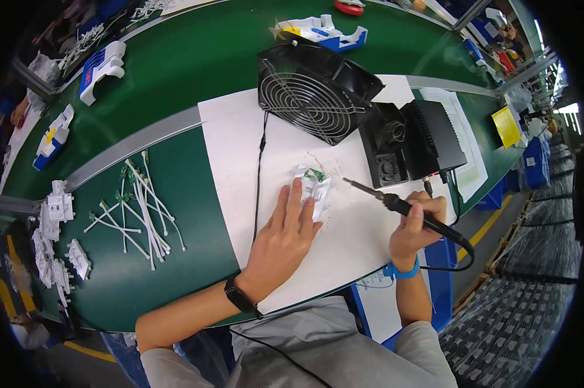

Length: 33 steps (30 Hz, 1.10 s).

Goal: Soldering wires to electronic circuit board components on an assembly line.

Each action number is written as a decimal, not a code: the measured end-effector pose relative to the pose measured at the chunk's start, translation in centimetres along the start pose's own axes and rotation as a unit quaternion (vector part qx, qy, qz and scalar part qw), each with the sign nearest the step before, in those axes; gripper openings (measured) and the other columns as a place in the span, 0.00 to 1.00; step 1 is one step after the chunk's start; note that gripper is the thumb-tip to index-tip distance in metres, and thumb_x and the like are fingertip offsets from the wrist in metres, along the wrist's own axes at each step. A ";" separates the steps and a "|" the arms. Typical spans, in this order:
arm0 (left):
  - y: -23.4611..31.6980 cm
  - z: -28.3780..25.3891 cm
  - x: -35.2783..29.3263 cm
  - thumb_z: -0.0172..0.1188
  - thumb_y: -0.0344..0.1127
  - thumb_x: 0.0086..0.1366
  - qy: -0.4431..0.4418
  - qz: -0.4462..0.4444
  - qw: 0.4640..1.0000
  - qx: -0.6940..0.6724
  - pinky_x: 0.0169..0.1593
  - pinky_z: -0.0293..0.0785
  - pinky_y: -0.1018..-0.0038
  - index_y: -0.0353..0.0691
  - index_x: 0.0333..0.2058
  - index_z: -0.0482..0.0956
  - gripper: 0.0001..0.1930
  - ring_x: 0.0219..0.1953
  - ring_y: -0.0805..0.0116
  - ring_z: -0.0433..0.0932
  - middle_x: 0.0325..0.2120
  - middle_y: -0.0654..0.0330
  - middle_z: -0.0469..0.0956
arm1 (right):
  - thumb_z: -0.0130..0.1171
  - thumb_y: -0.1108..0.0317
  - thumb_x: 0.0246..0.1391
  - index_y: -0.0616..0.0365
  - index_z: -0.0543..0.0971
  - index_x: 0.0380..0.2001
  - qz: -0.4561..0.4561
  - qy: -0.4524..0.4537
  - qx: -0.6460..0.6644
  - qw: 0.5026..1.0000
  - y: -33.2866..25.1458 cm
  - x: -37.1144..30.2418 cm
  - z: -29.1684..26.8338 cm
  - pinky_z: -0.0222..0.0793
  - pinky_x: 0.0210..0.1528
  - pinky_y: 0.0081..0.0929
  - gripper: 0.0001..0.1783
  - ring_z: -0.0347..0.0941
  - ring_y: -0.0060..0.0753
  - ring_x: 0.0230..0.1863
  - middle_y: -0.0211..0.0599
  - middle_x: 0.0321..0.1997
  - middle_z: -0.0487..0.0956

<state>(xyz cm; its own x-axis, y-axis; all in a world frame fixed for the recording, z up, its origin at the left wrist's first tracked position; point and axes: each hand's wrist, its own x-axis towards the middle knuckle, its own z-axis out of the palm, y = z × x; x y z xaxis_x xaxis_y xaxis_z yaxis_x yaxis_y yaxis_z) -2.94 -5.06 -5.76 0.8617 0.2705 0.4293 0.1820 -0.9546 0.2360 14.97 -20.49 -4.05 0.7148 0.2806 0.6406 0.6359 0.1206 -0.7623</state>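
Note:
My right hand (418, 229) is closed around the handle of a soldering iron (411, 210). The iron's metal tip points left, a short way to the right of a small white plastic part (321, 189). A little green circuit board (315, 174) sits at the part's far end. My left hand (282, 236) lies palm down with its fingers stretched out, the fingertips resting on the part and hiding some of it. Beneath both is a white sheet (343, 239). A blue band circles my right wrist; a dark watch-like band is on the left.
A black fan (308, 90) stands beyond my hands, with a black soldering station (434, 136) to its right. White cables with green boards (146, 210) lie at left, near a pile of white plastic parts (49, 239). White-and-blue housings (102, 71) rest on the far green surface.

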 end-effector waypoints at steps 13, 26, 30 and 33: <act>-0.3 0.4 -0.2 0.69 0.41 0.65 0.010 0.007 1.000 -0.017 0.43 0.85 0.65 0.30 0.51 0.79 0.23 0.60 0.41 0.77 0.63 0.35 0.69 | 0.61 0.72 0.67 0.60 0.75 0.34 -0.002 0.086 -0.160 0.983 1.9 6.3 -0.9 0.60 0.29 0.17 0.07 0.65 0.14 0.26 0.25 0.25 0.70; -0.7 0.0 -0.7 0.66 0.41 0.66 0.005 0.011 1.000 -0.003 0.48 0.84 0.65 0.28 0.51 0.80 0.22 0.60 0.40 0.76 0.62 0.34 0.69 | 0.66 0.73 0.62 0.64 0.81 0.40 0.141 -0.093 -0.175 0.970 0.7 8.0 2.8 0.68 0.32 0.18 0.07 0.70 0.17 0.29 0.32 0.29 0.80; -0.5 0.2 -0.8 0.64 0.43 0.67 0.007 0.007 1.000 0.014 0.51 0.82 0.64 0.28 0.52 0.79 0.23 0.61 0.40 0.74 0.62 0.35 0.69 | 0.66 0.73 0.61 0.64 0.82 0.38 0.170 -0.133 -0.164 0.963 -0.2 9.2 3.0 0.64 0.24 0.18 0.05 0.69 0.16 0.23 0.31 0.25 0.79; -0.2 0.4 -0.7 0.63 0.43 0.67 0.006 0.015 1.000 0.017 0.51 0.82 0.65 0.27 0.52 0.79 0.23 0.62 0.40 0.73 0.62 0.35 0.69 | 0.65 0.73 0.62 0.63 0.82 0.39 0.162 -0.129 -0.183 0.961 -0.2 9.1 2.7 0.64 0.26 0.18 0.06 0.69 0.16 0.24 0.30 0.25 0.78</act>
<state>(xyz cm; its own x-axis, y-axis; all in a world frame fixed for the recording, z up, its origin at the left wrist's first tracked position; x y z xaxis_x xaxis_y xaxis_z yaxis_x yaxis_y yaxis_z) -3.37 -5.12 -6.40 0.8611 0.2436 0.4463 0.1728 -0.9657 0.1938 20.58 -15.39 1.65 0.8260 0.4799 0.2956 0.4864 -0.3420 -0.8040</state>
